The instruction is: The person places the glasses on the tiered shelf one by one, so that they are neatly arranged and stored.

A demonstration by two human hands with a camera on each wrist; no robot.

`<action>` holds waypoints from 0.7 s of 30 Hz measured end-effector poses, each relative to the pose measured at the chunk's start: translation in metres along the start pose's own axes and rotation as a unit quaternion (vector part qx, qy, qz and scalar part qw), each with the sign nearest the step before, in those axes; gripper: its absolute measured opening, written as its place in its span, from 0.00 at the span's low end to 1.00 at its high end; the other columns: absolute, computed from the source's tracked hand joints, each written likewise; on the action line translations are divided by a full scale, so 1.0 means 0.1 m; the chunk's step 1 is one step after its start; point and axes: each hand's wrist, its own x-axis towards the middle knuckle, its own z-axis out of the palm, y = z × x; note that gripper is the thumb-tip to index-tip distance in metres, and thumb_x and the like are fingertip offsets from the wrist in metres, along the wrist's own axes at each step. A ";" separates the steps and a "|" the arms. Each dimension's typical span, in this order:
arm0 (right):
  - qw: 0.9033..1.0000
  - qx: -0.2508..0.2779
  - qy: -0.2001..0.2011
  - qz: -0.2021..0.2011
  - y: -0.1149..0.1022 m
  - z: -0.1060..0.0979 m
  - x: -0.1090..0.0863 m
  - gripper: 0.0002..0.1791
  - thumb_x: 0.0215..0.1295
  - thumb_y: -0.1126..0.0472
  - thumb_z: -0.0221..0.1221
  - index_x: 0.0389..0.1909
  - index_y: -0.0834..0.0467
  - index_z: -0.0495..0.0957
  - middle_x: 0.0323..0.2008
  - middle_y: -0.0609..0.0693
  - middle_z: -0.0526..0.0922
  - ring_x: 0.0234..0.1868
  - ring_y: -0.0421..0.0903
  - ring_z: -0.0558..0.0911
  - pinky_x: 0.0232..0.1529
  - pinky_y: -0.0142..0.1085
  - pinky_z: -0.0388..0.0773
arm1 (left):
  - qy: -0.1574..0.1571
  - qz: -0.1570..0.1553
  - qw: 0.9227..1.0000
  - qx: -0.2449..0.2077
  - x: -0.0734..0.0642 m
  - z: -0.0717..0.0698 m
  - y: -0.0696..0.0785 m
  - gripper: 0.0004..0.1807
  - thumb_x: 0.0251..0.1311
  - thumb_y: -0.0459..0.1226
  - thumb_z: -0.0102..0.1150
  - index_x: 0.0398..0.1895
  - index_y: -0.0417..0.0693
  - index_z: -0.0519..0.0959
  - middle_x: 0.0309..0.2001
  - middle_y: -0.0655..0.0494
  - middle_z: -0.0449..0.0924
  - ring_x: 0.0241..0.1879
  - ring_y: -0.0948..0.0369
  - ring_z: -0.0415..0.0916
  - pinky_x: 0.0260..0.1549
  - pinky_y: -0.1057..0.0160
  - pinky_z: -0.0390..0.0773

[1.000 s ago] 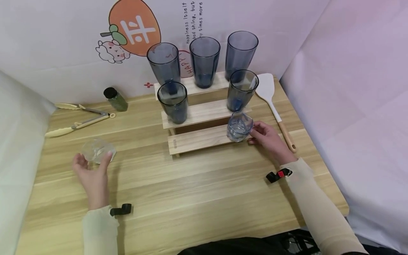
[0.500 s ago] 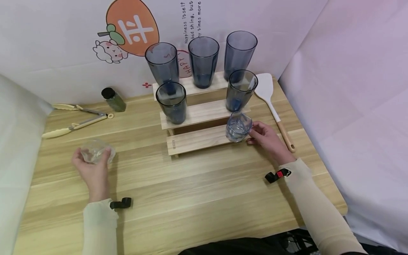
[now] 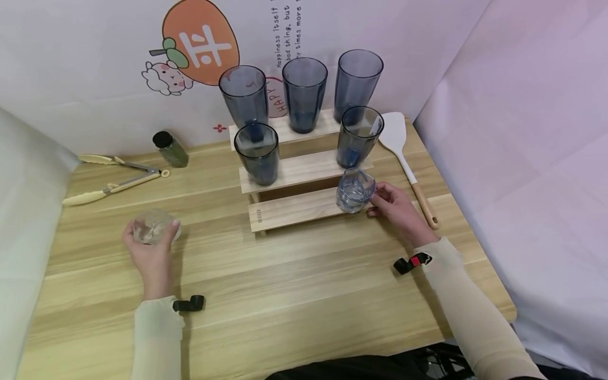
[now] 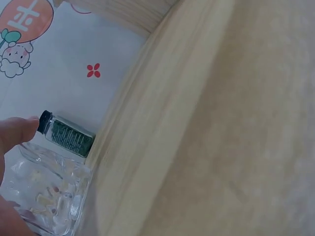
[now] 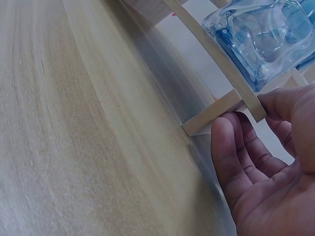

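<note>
My left hand (image 3: 153,261) grips a clear, faceted drinking glass (image 3: 152,222) at the left of the table, thumb on one side and fingers on the other. In the left wrist view the same glass (image 4: 54,194) shows close up, partly covered by the hand. At the right, my right hand (image 3: 401,214) pinches the end of the bottom step of a three-step wooden rack (image 3: 299,214). Its thumb (image 5: 280,103) lies at the board's upper side, with curled fingers below. Just beside this hand, a short bluish glass (image 3: 353,195) stands on that bottom step.
Two blue-grey tumblers, left (image 3: 258,158) and right (image 3: 358,140), stand on the middle step. Three taller ones (image 3: 304,97) line the top step. Tongs (image 3: 119,182) and a black-capped spice jar (image 3: 172,150) lie back left. A white spatula (image 3: 401,153) lies right of the rack.
My left hand has moved slightly right with the clear glass, and its grip has tilted the glass a little. My right hand stays at the rack's end.
</note>
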 end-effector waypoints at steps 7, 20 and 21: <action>1.000 0.001 0.007 -0.002 0.01 0.02 0.00 0.11 0.75 0.63 0.59 0.53 0.62 0.76 0.47 0.54 0.82 0.36 0.52 0.85 0.40 0.41 0.85 | -0.013 -0.001 0.999 -0.031 -0.03 0.02 -0.03 0.56 0.50 0.34 0.80 0.72 0.64 0.47 0.76 0.59 0.52 0.74 0.56 0.48 0.68 0.62 0.61; 1.000 0.003 0.015 0.003 0.02 0.03 0.00 0.11 0.75 0.62 0.59 0.53 0.61 0.76 0.48 0.53 0.82 0.36 0.52 0.85 0.40 0.41 0.85 | 0.001 0.023 0.998 -0.058 -0.05 0.06 -0.06 0.49 0.50 0.31 0.79 0.68 0.58 0.56 0.71 0.55 0.55 0.73 0.56 0.52 0.65 0.63 0.65; 1.000 0.004 0.015 0.002 0.02 0.03 0.00 0.11 0.75 0.62 0.59 0.53 0.61 0.76 0.48 0.53 0.82 0.36 0.52 0.85 0.40 0.41 0.85 | 0.003 0.025 0.998 -0.060 -0.05 0.06 -0.07 0.48 0.50 0.31 0.79 0.68 0.58 0.57 0.71 0.54 0.55 0.73 0.55 0.52 0.65 0.63 0.65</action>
